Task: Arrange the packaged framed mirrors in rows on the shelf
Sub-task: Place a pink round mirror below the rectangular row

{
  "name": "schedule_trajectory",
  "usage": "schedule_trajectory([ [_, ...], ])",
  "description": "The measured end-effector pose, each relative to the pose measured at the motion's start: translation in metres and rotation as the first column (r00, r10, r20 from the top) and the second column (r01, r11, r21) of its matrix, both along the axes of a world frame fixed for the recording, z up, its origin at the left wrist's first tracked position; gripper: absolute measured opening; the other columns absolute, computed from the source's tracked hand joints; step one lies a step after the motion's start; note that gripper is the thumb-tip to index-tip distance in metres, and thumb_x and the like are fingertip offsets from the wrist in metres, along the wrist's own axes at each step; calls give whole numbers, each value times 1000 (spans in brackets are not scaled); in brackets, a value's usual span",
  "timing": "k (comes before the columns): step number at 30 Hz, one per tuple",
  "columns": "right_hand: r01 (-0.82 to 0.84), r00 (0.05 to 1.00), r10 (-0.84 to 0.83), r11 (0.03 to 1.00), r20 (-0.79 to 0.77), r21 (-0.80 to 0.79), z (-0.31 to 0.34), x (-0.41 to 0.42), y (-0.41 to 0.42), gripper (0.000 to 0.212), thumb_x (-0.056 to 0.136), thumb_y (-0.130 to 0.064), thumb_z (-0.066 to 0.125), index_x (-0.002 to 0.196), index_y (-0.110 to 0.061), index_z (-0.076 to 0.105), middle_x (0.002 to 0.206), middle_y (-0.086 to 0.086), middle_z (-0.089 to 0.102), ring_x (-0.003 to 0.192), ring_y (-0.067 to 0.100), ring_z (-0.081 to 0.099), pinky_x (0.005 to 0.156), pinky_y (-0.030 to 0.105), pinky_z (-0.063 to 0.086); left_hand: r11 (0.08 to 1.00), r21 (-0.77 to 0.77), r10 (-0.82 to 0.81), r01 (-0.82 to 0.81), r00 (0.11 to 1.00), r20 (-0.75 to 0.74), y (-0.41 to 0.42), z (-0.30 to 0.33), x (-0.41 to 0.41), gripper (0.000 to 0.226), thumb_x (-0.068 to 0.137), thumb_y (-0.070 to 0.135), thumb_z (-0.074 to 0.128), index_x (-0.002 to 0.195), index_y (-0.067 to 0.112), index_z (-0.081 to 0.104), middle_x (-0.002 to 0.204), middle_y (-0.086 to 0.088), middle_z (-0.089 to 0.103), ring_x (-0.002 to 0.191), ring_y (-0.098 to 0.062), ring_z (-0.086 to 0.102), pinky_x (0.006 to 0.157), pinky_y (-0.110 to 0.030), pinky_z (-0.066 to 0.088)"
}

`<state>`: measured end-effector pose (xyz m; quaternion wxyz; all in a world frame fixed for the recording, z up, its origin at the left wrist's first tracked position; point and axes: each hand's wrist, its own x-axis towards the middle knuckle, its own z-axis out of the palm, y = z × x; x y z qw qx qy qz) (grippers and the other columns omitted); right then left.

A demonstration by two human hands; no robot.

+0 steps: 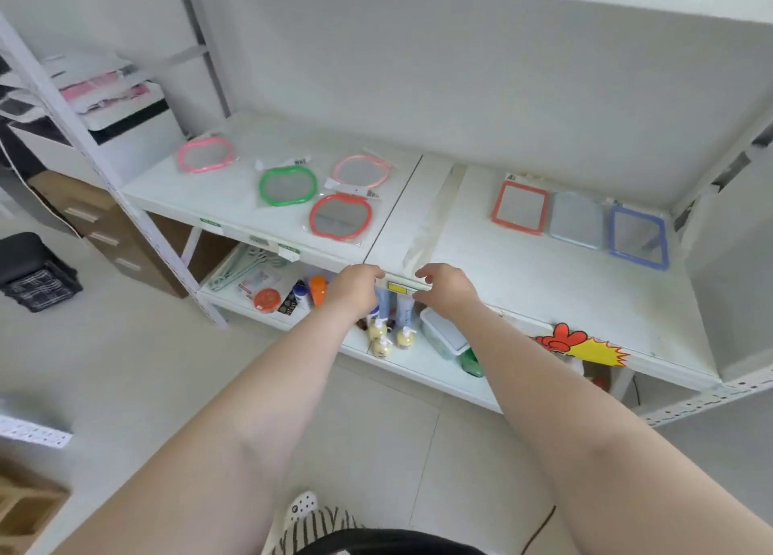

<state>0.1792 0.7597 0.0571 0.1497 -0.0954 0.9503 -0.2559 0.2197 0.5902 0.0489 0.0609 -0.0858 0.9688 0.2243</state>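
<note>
Both arms reach forward and the hands meet the front lip of the shelf (543, 287). The left hand (355, 289) has its fingers curled down at the edge, the right hand (445, 289) curls toward the yellow price label (399, 287) just between them. Neither hand has a mirror in it; whether the fingers actually pinch the label strip or only rest against it cannot be told from this angle.

Just past the left hand lies the red apple-shaped mirror (341, 216), flat in its clear bag. Beyond it the green mirror (287, 185) and the pale pink round mirror (362, 171) sit unevenly, with the bright pink mirror (206, 154) well apart at the far left. That group looks scattered, not yet a row.

Over on the right section, the orange rectangular mirror (520, 207), the grey mirror (576, 219) and the blue mirror (638, 236) lie side by side, edges touching or nearly so, a tidy row already.

The sensible next move seems to be the red one nearest the edge: lift it by the bag's rim with both hands, keep it flat so the slick plastic does not slide, then line it up with the green and pink ones
</note>
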Motion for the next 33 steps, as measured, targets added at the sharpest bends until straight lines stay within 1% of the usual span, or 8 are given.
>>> schedule_trajectory([
  [7, -57, 998, 57, 998, 35, 4, -5, 24, -105, 39, 85, -19, 64, 123, -24, 59, 111, 1, 67, 81, 18, 59, 77, 29, 52, 1000, 4, 26, -26, 999, -23, -109, -4, 37, 36, 77, 5, 57, 107, 21, 67, 110, -6, 70, 107, -30, 63, 87, -38, 54],
  [10, -72, 997, 72, 997, 37, 19, -9, 40, -162, 30, 84, -18, 64, 113, -15, 65, 108, 6, 66, 90, 28, 65, 82, 38, 56, 999, -24, 30, -30, 1000, 2, -168, -7, 52, 41, 79, 7, 57, 116, 24, 64, 117, -5, 67, 111, -29, 61, 90, -36, 52],
  [14, -59, 997, 56, 997, 48, 54, -14, 58, -233, 32, 81, -20, 65, 114, -18, 66, 106, 6, 67, 102, 27, 63, 74, 29, 48, 999, -11, 50, -49, 999, 19, -244, -10, 59, 43, 79, 6, 60, 118, 24, 63, 120, -4, 67, 110, -26, 64, 93, -38, 52],
  [20, -38, 997, 31, 994, 70, 101, -7, 61, -303, 31, 79, -12, 57, 106, -22, 67, 106, 6, 71, 95, 29, 69, 74, 35, 57, 999, 3, 34, -34, 999, 16, -317, -13, 56, 52, 81, 7, 60, 129, 26, 56, 129, -3, 62, 118, -24, 59, 98, -37, 49],
  [24, -66, 996, 61, 993, 58, 101, -3, 42, -334, 32, 85, -19, 63, 117, -17, 64, 114, 7, 66, 104, 28, 62, 87, 37, 53, 998, 36, 41, -41, 999, 4, -347, -19, 40, 53, 82, 6, 58, 132, 25, 54, 131, -4, 61, 121, -24, 58, 100, -38, 48],
  [26, -46, 998, 41, 995, 53, 84, -3, 28, -351, 39, 82, -17, 64, 121, -20, 62, 115, 4, 66, 104, 26, 62, 83, 31, 51, 999, 36, 40, -40, 999, 1, -360, -22, 29, 52, 82, 6, 58, 130, 26, 56, 130, -3, 61, 121, -24, 57, 99, -38, 48],
  [29, -64, 997, 59, 993, 59, 98, -10, 0, -380, 34, 79, -12, 60, 112, -15, 68, 107, 6, 70, 99, 27, 65, 85, 35, 55, 999, 28, 30, -30, 1000, -4, -383, -22, 5, 38, 81, 5, 61, 109, 31, 64, 113, -6, 65, 110, -23, 60, 88, -32, 48],
  [33, -122, 992, 120, 991, 28, 52, -17, -45, -418, 40, 82, -22, 66, 122, -22, 60, 123, 3, 62, 114, 22, 57, 95, 34, 48, 996, 28, 84, -83, 996, -14, -416, -17, -32, 48, 83, 9, 59, 129, 24, 57, 130, -5, 62, 119, -28, 58, 97, -37, 49],
])
